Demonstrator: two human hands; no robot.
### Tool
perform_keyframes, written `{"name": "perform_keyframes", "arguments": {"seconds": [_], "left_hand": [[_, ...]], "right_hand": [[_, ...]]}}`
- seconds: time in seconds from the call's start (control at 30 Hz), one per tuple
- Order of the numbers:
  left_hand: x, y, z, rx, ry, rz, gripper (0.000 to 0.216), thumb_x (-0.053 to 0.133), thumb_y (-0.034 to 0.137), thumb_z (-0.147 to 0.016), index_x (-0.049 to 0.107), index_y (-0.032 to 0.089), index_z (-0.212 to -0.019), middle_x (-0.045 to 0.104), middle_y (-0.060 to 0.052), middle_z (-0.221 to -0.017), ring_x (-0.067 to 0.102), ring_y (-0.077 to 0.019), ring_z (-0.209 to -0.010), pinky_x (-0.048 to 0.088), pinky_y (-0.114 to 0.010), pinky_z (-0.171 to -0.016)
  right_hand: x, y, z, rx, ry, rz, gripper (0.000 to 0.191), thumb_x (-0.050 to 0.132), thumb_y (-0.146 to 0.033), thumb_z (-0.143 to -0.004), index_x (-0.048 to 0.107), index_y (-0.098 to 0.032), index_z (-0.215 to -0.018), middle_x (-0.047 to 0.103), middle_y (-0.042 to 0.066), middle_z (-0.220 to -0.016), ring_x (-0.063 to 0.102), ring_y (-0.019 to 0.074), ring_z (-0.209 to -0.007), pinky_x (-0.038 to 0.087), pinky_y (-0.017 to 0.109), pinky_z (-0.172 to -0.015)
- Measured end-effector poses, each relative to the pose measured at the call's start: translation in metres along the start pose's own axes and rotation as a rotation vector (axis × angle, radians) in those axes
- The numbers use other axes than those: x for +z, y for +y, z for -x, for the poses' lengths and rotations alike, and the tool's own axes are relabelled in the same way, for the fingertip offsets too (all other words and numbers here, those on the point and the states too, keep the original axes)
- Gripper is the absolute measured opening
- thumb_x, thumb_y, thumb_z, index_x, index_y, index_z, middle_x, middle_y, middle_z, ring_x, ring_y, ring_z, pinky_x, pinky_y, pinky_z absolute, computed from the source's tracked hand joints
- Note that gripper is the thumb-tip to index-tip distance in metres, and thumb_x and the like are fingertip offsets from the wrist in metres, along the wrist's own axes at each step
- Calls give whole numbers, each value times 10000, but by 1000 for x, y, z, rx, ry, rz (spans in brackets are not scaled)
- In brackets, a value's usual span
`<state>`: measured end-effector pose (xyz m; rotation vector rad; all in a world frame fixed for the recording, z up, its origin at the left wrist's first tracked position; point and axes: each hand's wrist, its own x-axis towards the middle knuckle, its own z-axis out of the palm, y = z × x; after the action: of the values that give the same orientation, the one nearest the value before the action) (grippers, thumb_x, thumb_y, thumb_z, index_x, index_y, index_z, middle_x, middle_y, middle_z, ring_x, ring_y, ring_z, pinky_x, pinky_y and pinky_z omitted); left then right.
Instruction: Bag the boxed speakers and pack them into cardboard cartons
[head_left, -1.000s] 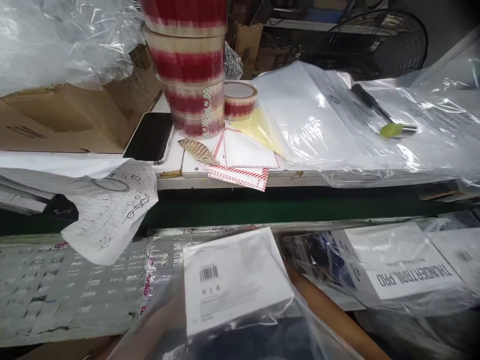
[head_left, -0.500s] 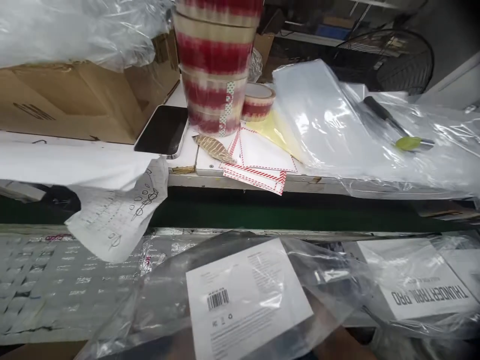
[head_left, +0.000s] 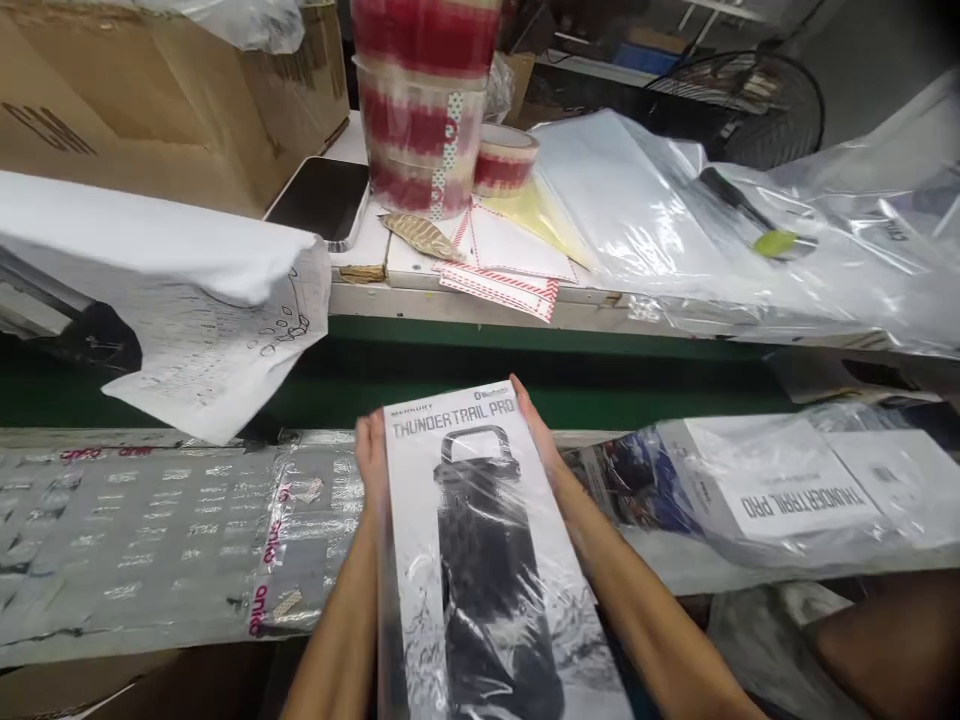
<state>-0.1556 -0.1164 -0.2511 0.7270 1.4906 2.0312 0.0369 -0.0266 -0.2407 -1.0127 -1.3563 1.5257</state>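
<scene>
A tall white product box (head_left: 412, 560) in clear plastic wrap is held between my two hands, tilted away from me. Its front shows a dark handled bottle and the print "THUNDERTRAIL PRO". My left hand (head_left: 372, 458) presses against the box's left side near the top. On the opposite side, my right hand (head_left: 535, 425) wraps the upper right edge, some fingers hidden behind. A similar wrapped box (head_left: 802, 480) lies on the worktop to the right, its print upside down to me.
A grey taped work surface (head_left: 150, 540) spans the front left. Beyond a green strip, a white shelf (head_left: 450, 300) carries a phone (head_left: 322, 200), stacked tape rolls (head_left: 420, 120), a cardboard box (head_left: 150, 110) and clear plastic bags (head_left: 622, 200). A printed paper sheet (head_left: 225, 360) overhangs the shelf.
The box showed its barcode end inside a loose bag; now its front faces me, with the plastic closer around it. Both hands have come into clear view at its sides. The camera view has shifted.
</scene>
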Motion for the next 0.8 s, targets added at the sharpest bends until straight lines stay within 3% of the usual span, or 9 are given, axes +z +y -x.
{"name": "perform_keyframes", "arguments": {"seconds": [0.07,0.13,0.2,0.3,0.43,0.5,0.6,0.7,0.8], "left_hand": [[3,30,-2,116,3,15,378,605,524,-929,556,182,-775,659,-9,-820,588,-106,-700,461,-224,-602],[5,71,1,293,-121,47,356,601,466,-948,559,186,-732,644,-14,-723,574,-123,-679,442,-254,-620],[3,113,7,425,-316,114,337,582,389,-968,552,187,-699,553,3,-575,512,-128,-567,394,-277,-563],[-17,166,15,529,-535,146,313,558,313,-977,535,174,-697,392,38,-516,368,-92,-453,300,-274,-489],[-71,210,9,759,-712,-163,181,594,181,-914,585,145,-737,408,17,-531,366,-92,-449,278,-294,-483],[-94,220,7,737,-733,-330,126,603,135,-885,609,162,-762,468,0,-542,421,-124,-480,334,-316,-495],[-111,220,19,641,-695,-399,124,625,122,-881,613,184,-774,524,-9,-582,479,-150,-562,412,-338,-567],[-113,213,45,596,-558,-375,130,655,141,-891,608,185,-778,526,2,-600,485,-146,-617,434,-344,-644],[-114,211,82,618,-419,-328,132,653,222,-916,611,183,-797,539,3,-588,486,-153,-644,456,-367,-703]], "right_hand": [[2,-16,6,-16,60,-189,621,510,-804,-850,703,-255,-1068,693,29,-945,655,203,-810,562,359,-784],[9,-41,15,-253,97,-308,488,563,-702,-897,682,-241,-793,640,9,-769,608,174,-730,538,350,-829],[19,-70,26,-519,79,-418,526,591,-560,-956,501,-221,-564,463,-32,-541,490,135,-549,517,321,-763],[28,-109,43,-663,-153,-432,594,511,-512,-1016,341,-198,-541,256,-70,-441,266,93,-382,402,271,-514],[17,-140,60,-755,-444,-132,542,470,-464,-1037,374,-192,-578,283,-53,-479,311,93,-401,330,260,-459],[11,-149,74,-703,-437,198,457,510,-486,-1009,509,-203,-650,397,-15,-546,442,138,-491,393,290,-501],[24,-151,110,-669,-459,729,394,598,-588,-907,675,-247,-1089,643,121,-947,641,283,-895,540,404,-750],[64,-134,144,-869,-566,1059,798,701,-595,-805,460,-212,-1462,482,219,-1432,449,449,-1317,427,612,-1024],[98,-113,147,-961,-551,1196,1091,677,-616,-822,150,-19,-1567,201,342,-1567,218,546,-1429,312,739,-1043]]}}
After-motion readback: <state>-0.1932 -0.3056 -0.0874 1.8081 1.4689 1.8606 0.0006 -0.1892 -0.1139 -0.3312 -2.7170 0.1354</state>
